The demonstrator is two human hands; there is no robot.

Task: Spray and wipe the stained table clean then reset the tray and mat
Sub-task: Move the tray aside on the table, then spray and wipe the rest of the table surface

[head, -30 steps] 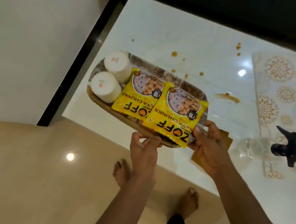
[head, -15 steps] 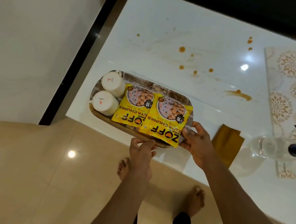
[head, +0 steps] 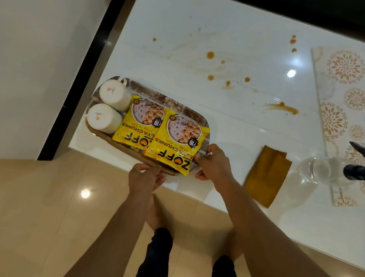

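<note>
- tray (head: 106, 135): at table's (head: 241, 23) 7 o'clock corner, bearing cups, packets
- left hand (head: 144, 177), right hand (head: 214, 164): fingers curled round near rim
- stains (head: 281, 106): 1 o'clock of tray, unwiped
- handling: keep level, release gently, clear of stains

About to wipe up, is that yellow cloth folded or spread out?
Folded. The yellow cloth lies as a compact rectangle with layered edges at its top corner.
</note>
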